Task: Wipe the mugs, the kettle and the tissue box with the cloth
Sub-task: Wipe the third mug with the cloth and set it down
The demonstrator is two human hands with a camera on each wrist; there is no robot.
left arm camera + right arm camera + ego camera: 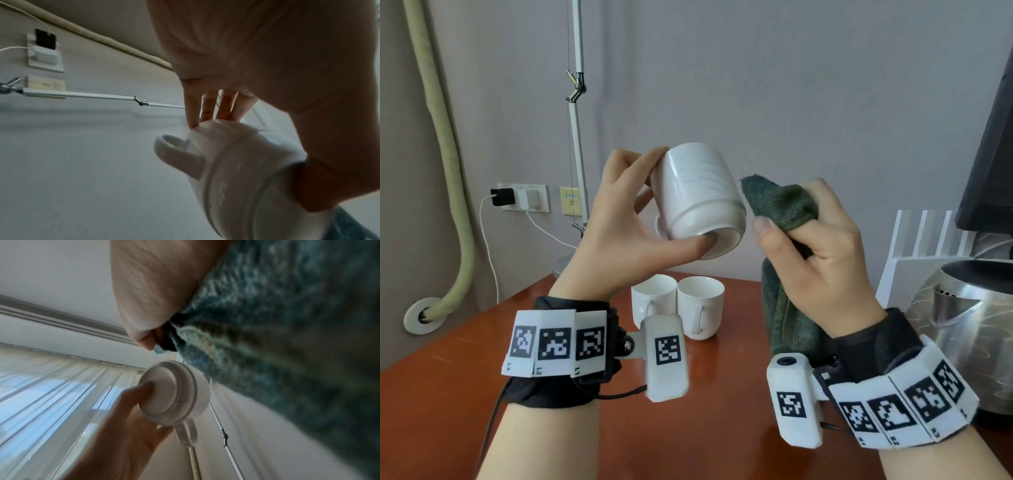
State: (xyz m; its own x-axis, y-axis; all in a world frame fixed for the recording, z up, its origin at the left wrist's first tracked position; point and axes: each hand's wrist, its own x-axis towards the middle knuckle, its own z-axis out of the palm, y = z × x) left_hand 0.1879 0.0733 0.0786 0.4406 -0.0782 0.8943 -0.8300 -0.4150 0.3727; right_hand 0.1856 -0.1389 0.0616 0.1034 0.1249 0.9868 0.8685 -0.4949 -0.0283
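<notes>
My left hand (678, 198) holds a white mug (698, 192) tilted in the air above the table, thumb on its base and fingers at the far end. The same mug (236, 170) fills the left wrist view with its handle facing left, and the right wrist view shows the mug's base (170, 394). My right hand (784, 229) grips a bunched dark green cloth (780, 202), whose tip is right at the mug's right side. Two more white mugs (654, 298) (700, 305) stand upright on the table below. A steel kettle (962, 325) sits at the right. No tissue box shows.
A red-brown wooden table (482, 394) lies under both arms. A white slatted rack (928, 236) and a dark monitor (993, 154) stand behind the kettle. A lamp arm (577, 137) rises at the back, beside wall sockets with chargers (517, 197).
</notes>
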